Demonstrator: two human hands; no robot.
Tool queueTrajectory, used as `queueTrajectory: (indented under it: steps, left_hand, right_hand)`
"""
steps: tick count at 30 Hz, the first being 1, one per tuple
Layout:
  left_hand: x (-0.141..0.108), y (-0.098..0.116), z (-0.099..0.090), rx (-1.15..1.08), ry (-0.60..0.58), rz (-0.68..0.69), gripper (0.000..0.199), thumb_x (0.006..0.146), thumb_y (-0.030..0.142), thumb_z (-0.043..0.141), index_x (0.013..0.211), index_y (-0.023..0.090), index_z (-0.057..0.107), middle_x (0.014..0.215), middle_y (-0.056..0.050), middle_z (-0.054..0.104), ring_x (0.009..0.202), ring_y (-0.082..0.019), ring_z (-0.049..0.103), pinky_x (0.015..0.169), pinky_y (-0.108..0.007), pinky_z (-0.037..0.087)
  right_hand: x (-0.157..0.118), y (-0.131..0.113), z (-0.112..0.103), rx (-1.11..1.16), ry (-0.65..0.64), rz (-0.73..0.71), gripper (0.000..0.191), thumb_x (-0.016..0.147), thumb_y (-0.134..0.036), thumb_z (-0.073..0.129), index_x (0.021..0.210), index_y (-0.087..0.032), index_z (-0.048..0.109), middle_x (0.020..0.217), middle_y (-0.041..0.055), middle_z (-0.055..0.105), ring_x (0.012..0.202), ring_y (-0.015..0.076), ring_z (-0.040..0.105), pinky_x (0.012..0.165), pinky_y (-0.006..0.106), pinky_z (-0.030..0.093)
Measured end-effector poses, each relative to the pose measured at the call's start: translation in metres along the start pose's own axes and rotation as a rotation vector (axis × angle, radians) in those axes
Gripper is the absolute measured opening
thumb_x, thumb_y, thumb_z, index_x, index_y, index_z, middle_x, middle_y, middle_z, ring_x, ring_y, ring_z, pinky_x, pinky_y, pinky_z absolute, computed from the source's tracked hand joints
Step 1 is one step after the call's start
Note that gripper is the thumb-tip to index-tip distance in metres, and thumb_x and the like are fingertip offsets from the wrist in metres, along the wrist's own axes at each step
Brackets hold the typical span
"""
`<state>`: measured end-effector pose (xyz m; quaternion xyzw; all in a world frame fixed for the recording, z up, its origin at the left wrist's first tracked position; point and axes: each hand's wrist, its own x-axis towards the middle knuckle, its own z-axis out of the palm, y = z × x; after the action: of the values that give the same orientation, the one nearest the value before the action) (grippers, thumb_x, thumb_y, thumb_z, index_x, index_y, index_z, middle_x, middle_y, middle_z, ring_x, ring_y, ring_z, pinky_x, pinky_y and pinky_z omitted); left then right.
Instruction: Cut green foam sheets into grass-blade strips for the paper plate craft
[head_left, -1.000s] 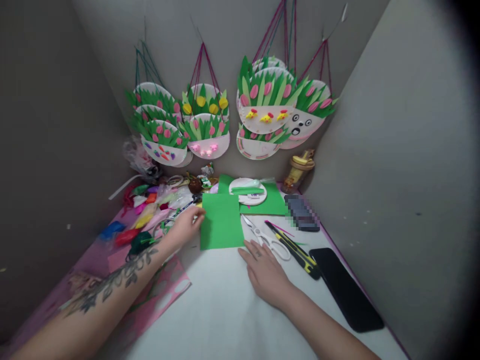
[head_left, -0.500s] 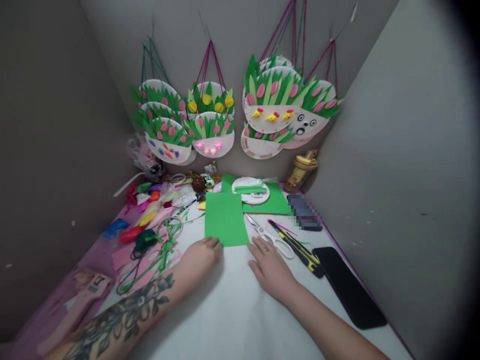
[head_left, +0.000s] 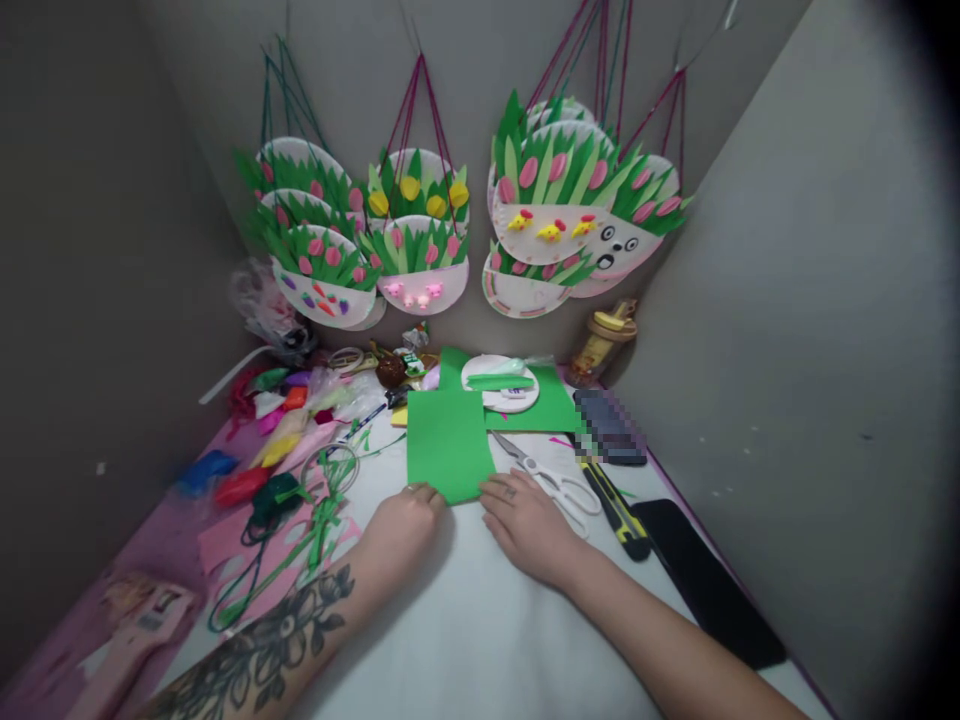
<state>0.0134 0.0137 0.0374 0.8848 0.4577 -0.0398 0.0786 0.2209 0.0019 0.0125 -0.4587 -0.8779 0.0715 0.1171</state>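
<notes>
A green sheet (head_left: 448, 445) lies on the white table in front of me. My left hand (head_left: 409, 520) is at its near left corner, fingers curled together on the edge, the fingertips partly hidden. On the near right corner rests my right hand (head_left: 525, 520), its fingers close together over the sheet's edge. White-handled scissors (head_left: 551, 478) lie partly open just beyond my right hand. A black and yellow cutter (head_left: 616, 510) lies to their right. Behind the sheet, a white paper plate (head_left: 517, 400) sits on more green paper (head_left: 551, 415).
Green scraps (head_left: 322, 520), pink paper (head_left: 259, 550) and coloured clay packets (head_left: 244, 487) fill the left side. A black phone-like slab (head_left: 709, 580) lies right, near a pixelated object (head_left: 611, 428). Decorated plate baskets (head_left: 424, 285) hang on the back wall.
My right hand has moved left onto the sheet's corner. The scissors and the cutter have shifted and turned slightly, and the view has shifted a little.
</notes>
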Motion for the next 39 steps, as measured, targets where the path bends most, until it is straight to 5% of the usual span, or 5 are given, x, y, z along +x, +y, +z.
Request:
queueTrajectory:
  steps: [6, 13, 29, 39]
  left_hand:
    - [0.004, -0.008, -0.003, 0.027, -0.033, -0.018, 0.019, 0.087, 0.013, 0.042, 0.092, 0.015, 0.061, 0.092, -0.010, 0.063, 0.090, -0.022, 0.057, 0.078, -0.032, 0.047]
    - [0.007, -0.011, 0.000, 0.024, 0.008, -0.047, 0.018, 0.089, 0.018, 0.043, 0.089, 0.017, 0.061, 0.091, -0.009, 0.062, 0.090, -0.022, 0.056, 0.074, -0.033, 0.045]
    - [0.011, -0.018, 0.008, -0.199, 0.111, -0.132, 0.024, 0.089, 0.021, 0.039, 0.077, 0.018, 0.060, 0.079, -0.006, 0.062, 0.081, -0.018, 0.059, 0.074, -0.029, 0.042]
    - [0.018, -0.019, 0.016, -0.109, 0.088, -0.187, 0.026, 0.089, 0.024, 0.037, 0.083, 0.017, 0.060, 0.083, -0.009, 0.063, 0.083, -0.021, 0.060, 0.074, -0.031, 0.043]
  right_hand:
    - [0.003, 0.015, 0.013, 0.123, 0.129, -0.002, 0.022, 0.089, -0.018, 0.046, 0.098, -0.019, 0.066, 0.107, 0.0062, 0.067, 0.102, 0.0197, 0.054, 0.092, 0.035, 0.040]
    - [0.021, 0.014, 0.014, 0.034, 0.076, 0.097, 0.009, 0.086, -0.016, 0.050, 0.083, -0.018, 0.059, 0.083, 0.0051, 0.061, 0.087, 0.0198, 0.052, 0.077, 0.031, 0.040]
    - [0.031, 0.016, 0.015, 0.041, 0.000, 0.181, 0.016, 0.090, -0.022, 0.047, 0.083, -0.018, 0.060, 0.091, 0.0063, 0.058, 0.094, 0.0210, 0.046, 0.084, 0.033, 0.035]
    - [0.035, 0.009, 0.012, -0.049, -0.064, 0.244, 0.015, 0.089, -0.023, 0.047, 0.089, -0.018, 0.060, 0.100, 0.0086, 0.057, 0.100, 0.0244, 0.044, 0.085, 0.036, 0.034]
